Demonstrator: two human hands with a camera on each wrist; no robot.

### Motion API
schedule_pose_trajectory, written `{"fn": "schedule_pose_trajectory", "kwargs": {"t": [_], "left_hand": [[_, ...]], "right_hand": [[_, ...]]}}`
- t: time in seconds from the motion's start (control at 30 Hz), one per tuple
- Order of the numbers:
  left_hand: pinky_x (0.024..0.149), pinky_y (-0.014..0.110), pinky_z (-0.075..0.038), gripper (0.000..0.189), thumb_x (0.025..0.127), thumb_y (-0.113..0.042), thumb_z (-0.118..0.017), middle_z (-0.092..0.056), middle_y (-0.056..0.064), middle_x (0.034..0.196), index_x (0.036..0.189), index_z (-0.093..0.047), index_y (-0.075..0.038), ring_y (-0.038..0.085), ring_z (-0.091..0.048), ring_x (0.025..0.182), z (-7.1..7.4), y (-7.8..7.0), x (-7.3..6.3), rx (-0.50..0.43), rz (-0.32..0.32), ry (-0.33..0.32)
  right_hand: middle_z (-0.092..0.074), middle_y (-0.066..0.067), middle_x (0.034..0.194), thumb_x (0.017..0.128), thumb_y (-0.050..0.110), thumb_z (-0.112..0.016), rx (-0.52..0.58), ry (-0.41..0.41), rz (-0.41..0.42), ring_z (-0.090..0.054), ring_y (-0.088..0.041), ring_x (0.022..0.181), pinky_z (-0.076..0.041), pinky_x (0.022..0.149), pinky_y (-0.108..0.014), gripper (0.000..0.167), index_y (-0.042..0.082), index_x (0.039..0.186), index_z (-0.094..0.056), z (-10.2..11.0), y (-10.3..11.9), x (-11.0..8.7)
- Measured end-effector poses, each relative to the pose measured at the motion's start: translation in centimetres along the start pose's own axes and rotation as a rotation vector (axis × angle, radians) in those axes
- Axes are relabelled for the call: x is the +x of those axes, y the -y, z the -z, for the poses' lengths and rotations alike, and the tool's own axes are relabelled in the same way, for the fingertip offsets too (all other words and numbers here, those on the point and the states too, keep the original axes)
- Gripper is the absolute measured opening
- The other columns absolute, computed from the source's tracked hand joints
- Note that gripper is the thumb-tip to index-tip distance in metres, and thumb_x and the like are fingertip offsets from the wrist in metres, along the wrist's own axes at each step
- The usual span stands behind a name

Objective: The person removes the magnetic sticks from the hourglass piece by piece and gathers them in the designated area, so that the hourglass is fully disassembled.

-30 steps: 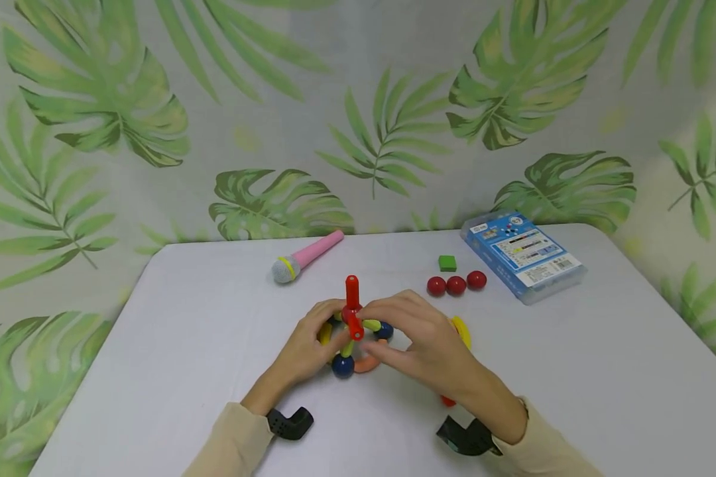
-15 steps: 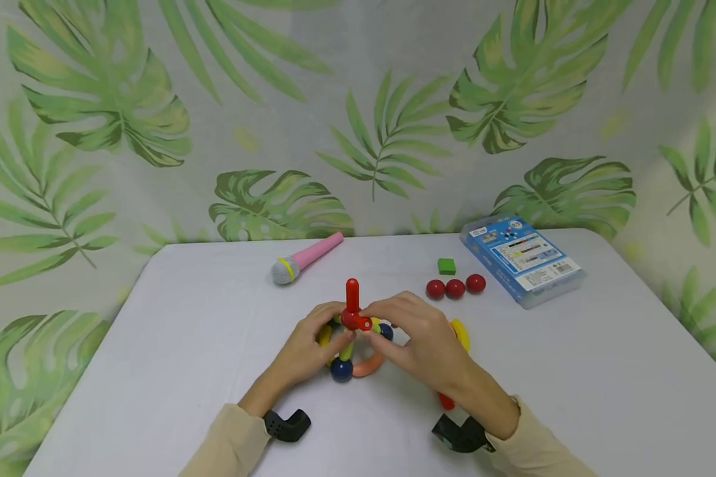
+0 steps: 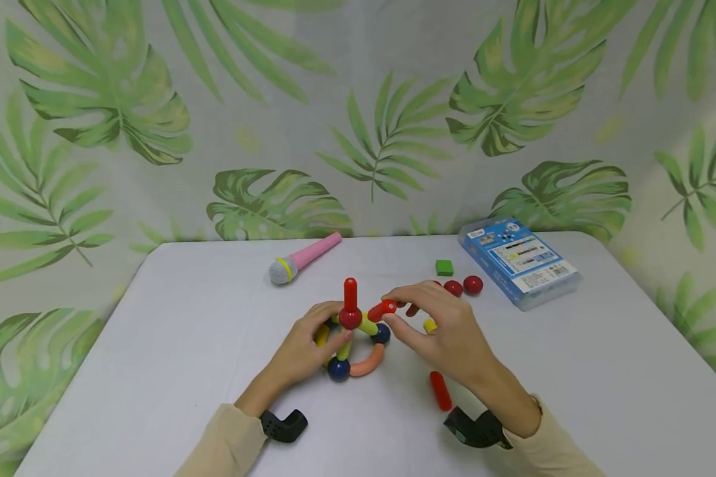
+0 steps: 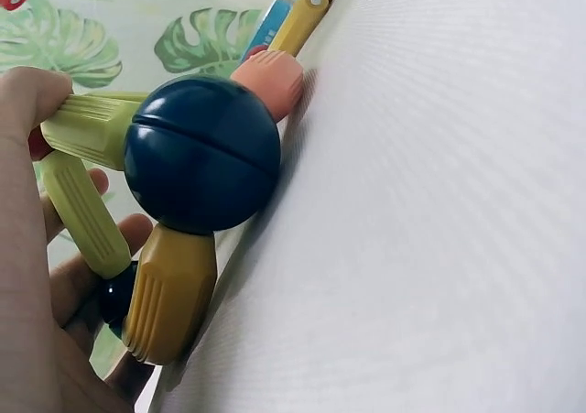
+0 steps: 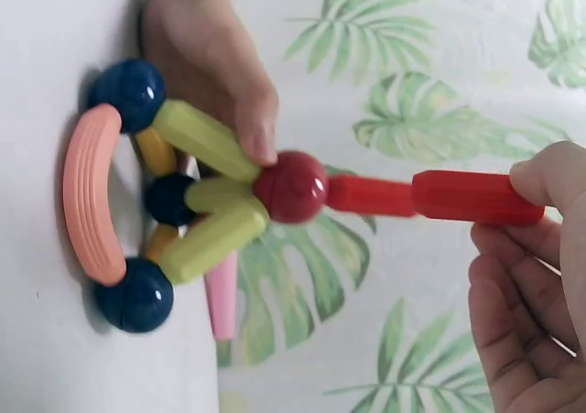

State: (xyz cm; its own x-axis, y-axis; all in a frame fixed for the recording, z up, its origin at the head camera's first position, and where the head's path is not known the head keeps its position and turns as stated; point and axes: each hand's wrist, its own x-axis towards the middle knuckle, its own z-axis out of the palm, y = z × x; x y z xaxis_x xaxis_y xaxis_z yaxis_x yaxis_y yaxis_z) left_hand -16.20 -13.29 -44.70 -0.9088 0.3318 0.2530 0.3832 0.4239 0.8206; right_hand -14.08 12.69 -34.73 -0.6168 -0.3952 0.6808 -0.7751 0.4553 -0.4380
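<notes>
A magnetic stick-and-ball structure stands on the table, with a red ball (image 3: 350, 318) on top, yellow-green rods (image 5: 209, 140) sloping down, and blue balls (image 4: 202, 154) at its base. A curved orange rod (image 5: 92, 193) joins two of these. Upright from the red ball rises a red rod (image 3: 350, 293). My left hand (image 3: 310, 338) holds the structure from the left, its thumb by the red ball. Between thumb and fingers, my right hand (image 3: 447, 324) pinches another red rod (image 5: 476, 197), apart from the ball in the head view. A third red rod (image 3: 440, 391) lies below the right hand.
Red balls (image 3: 473, 285) and a green block (image 3: 444, 267) lie behind the right hand, near a blue-labelled plastic box (image 3: 520, 262). A pink toy microphone (image 3: 304, 258) lies at the back. A yellow piece (image 3: 430, 326) is partly hidden by the right hand.
The red rod in my right hand was turned sideways against the red ball, then moved away to the right with the hand. My left hand stays on the structure.
</notes>
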Motion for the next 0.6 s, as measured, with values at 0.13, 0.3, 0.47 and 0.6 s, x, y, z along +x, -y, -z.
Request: {"fn": "schedule_pose_trajectory", "kwargs": {"t": [0.13,0.3,0.47,0.6], "left_hand": [[0.123,0.052,-0.034,0.045,0.098,-0.036,-0.071,-0.055,-0.002,0.15,0.14,-0.062,-0.023,0.023,-0.044,0.146,0.0,0.0,-0.1,-0.015,0.013,0.007],[0.123,0.051,-0.034,0.044,0.098,-0.035,-0.071,-0.055,-0.003,0.15,0.14,-0.062,-0.024,0.022,-0.044,0.147,0.0,0.2,-0.2,-0.014,0.002,-0.001],[0.123,0.05,-0.034,0.044,0.098,-0.036,-0.071,-0.055,-0.003,0.15,0.14,-0.062,-0.024,0.022,-0.043,0.147,0.1,-0.1,-0.1,-0.015,0.011,0.002],[0.124,0.049,-0.033,0.044,0.098,-0.036,-0.071,-0.055,-0.002,0.15,0.139,-0.062,-0.022,0.022,-0.043,0.147,0.1,-0.4,-0.1,-0.014,0.023,0.009]], "right_hand": [[-0.077,-0.002,0.103,0.08,0.002,-0.085,-0.01,-0.027,-0.041,-0.067,-0.013,0.082,-0.059,0.07,-0.023,0.035,0.007,0.113,-0.075,1.2,-0.4,-0.6],[-0.077,0.0,0.101,0.083,0.0,-0.084,-0.011,-0.019,-0.161,-0.068,-0.01,0.081,-0.058,0.069,-0.018,0.034,0.007,0.114,-0.071,2.5,-0.8,-2.3],[-0.075,0.002,0.098,0.081,-0.004,-0.084,-0.041,-0.021,-0.258,-0.069,-0.006,0.082,-0.055,0.077,-0.01,0.037,0.008,0.112,-0.067,4.1,-1.5,-4.3],[-0.074,0.003,0.102,0.085,-0.003,-0.081,-0.044,-0.033,-0.365,-0.067,-0.003,0.088,-0.054,0.08,-0.009,0.031,0.009,0.111,-0.069,4.6,-1.6,-6.3]]}}
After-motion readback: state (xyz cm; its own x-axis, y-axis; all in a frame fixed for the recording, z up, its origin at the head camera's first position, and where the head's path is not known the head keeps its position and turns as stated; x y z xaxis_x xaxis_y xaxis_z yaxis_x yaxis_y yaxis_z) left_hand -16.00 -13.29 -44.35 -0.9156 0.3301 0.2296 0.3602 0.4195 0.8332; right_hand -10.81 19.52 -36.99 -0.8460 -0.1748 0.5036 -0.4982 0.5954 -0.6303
